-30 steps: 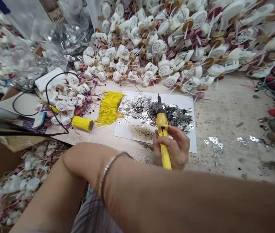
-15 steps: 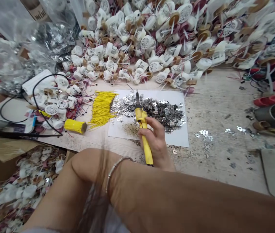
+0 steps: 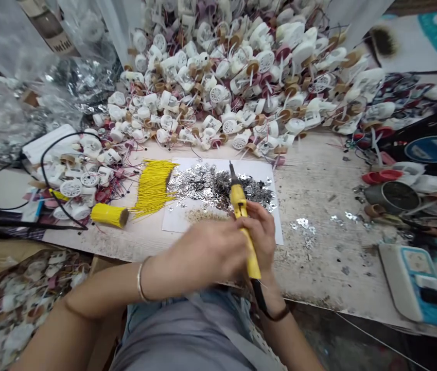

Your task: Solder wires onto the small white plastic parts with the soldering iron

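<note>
While blurred, left hand (image 3: 203, 255) unreadable, right hand (image 3: 260, 237) closed around yellow soldering iron (image 3: 239, 203)

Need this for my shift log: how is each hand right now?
Left hand: blurred beside the yellow soldering iron; cannot tell whether it holds anything.
Right hand: closed, holding the yellow soldering iron.

- soldering iron (image 3: 240, 198): yellow handle, black cord
- wire bundle (image 3: 153, 186): bright yellow
- plastic parts (image 3: 218, 94): white, with pink and tan discs
- metal terminals (image 3: 218, 185): silver, dark grey
- paper sheet (image 3: 175, 222): white
</note>
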Motion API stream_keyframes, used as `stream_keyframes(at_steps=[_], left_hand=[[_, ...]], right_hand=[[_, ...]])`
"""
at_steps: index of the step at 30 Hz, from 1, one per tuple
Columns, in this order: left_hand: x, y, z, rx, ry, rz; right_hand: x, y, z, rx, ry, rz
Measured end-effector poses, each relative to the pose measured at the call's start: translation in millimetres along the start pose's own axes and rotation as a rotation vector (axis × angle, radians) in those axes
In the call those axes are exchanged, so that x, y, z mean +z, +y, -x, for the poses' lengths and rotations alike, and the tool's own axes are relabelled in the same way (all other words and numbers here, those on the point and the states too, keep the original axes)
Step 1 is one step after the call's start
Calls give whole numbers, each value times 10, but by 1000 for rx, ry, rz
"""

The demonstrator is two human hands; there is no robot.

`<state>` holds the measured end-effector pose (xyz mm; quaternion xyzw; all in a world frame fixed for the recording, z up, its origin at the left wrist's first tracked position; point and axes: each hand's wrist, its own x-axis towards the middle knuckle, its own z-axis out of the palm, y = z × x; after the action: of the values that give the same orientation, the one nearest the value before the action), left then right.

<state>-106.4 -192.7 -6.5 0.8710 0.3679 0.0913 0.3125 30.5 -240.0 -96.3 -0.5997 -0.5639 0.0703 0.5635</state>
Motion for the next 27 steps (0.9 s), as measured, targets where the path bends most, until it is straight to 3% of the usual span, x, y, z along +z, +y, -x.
stream_keyframes(at_steps=[5,10,16,20,23,27], left_hand=[[121,-424,-201,-223,84,-337],[229,-469,-270,-282,64,-402],[228,-625,-195,-53,131,-519],[128,-712,-254,25,104,-399],[-68,-701,-595,-29,191,-414],[-309,-711,-1350,-181,382,-532]], right_hand=[[-165,-88,48,-27,93,95],[-185,-107,118,3,56,52],[-222,-67,113,-49,91,92],[-238,-44,104,-49,90,67],[-220,-49,89,-45,100,53],[-171,-91,94,-50,52,31]])
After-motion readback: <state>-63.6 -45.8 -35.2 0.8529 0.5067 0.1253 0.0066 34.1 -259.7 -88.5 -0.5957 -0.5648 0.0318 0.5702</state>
